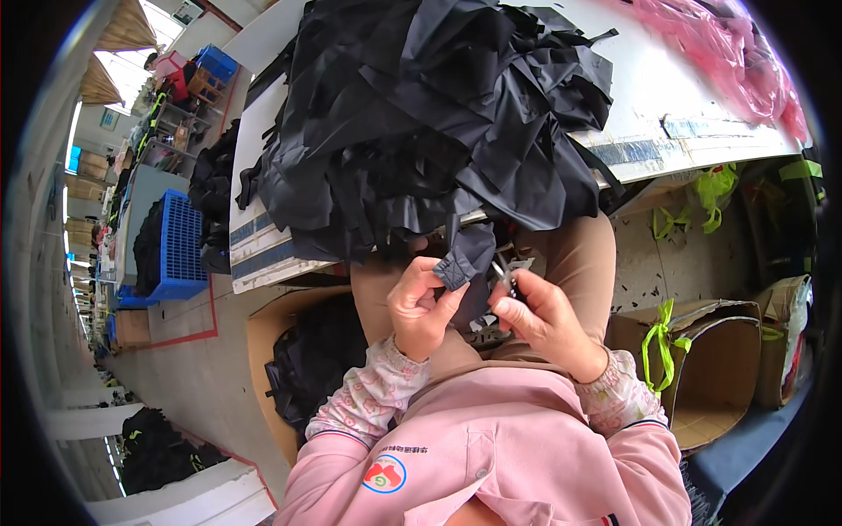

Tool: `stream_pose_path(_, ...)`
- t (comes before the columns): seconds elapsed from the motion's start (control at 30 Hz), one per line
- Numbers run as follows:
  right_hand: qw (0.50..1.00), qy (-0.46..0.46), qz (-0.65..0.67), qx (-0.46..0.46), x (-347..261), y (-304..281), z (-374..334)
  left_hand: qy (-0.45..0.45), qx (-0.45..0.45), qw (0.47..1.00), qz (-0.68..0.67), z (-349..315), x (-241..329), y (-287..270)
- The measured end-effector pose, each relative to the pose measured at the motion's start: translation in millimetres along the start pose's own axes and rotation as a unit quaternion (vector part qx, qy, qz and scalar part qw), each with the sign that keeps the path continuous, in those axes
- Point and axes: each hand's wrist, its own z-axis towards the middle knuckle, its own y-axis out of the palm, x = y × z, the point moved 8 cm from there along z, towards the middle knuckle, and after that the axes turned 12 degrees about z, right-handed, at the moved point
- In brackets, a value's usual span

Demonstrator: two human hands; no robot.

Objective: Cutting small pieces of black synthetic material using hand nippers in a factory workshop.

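My left hand [419, 309] is closed, pinching the stitched end of a black fabric strap [454, 268] between thumb and fingers. The strap runs up toward a large heap of black fabric pieces [421, 114] on the white table [693, 145]. Just to the right, my right hand [551, 324] is closed around small thread snips [503, 270], their metal tip pointing up beside the strap. Fingers cover most of the snips, so whether the blades touch the fabric is hidden. Both hands are held over my lap, below the table's near edge.
Pink plastic film [719, 53] lies at the table's far right. An open cardboard box [715, 377] stands at my right, another box [259, 351] with black fabric at my left. A blue crate [181, 245] sits farther left. Green ties [660, 351] hang on the right.
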Motion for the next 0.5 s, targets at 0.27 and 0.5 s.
stream_pose_path(0.27,0.985,0.119,0.104,-0.069,22.9,20.5,0.0,-0.004,-0.007,1.000,-0.008,-4.1,-6.8,-1.1)
stream_pose_path(0.5,0.988,-0.079,-0.129,-0.011,2.4,13.6,6.3,-0.015,-0.019,0.999,-0.026,-7.5,-13.2,2.6)
